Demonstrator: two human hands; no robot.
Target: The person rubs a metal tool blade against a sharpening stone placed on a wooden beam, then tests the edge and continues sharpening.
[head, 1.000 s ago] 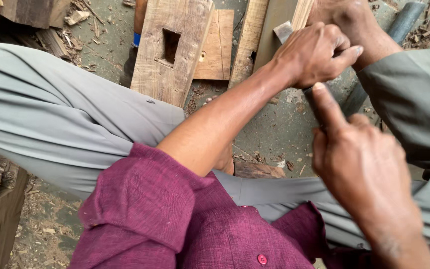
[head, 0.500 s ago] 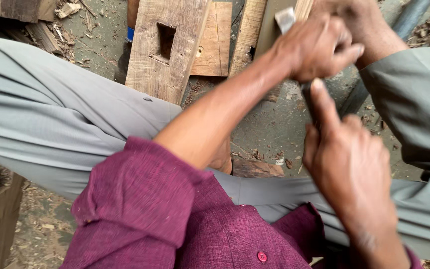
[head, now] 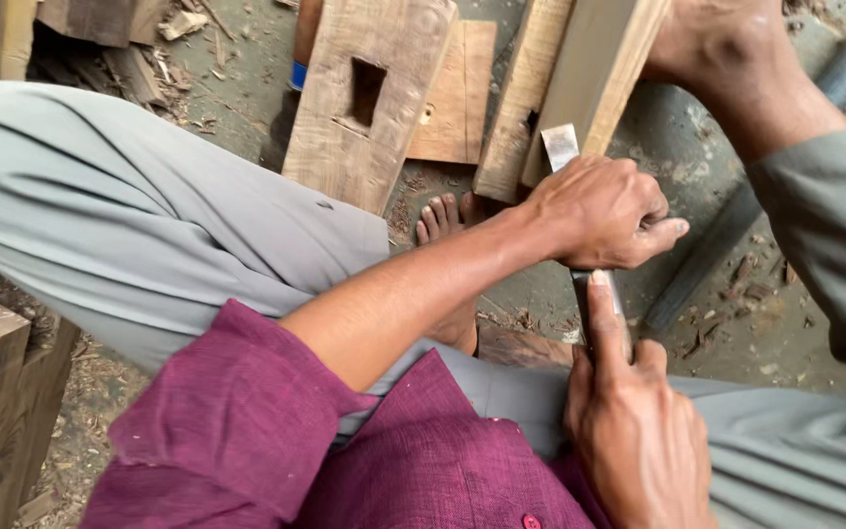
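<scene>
gripping chisel (head: pixel 580 196) w/ left hand (head: pixel 604 211), right hand (head: pixel 638 431)

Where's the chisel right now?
In the head view, right of centre: the chisel is gripped in the left hand, its blade tip against the pale wooden beam, while the right hand steadies its lower end.

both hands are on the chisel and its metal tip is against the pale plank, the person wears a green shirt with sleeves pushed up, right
Not quite: the shirt is maroon, not green, as the head view shows. The rest holds: the left hand and the right hand both grip the chisel, whose metal tip sits against the pale plank, and the sleeves are pushed up.
</scene>
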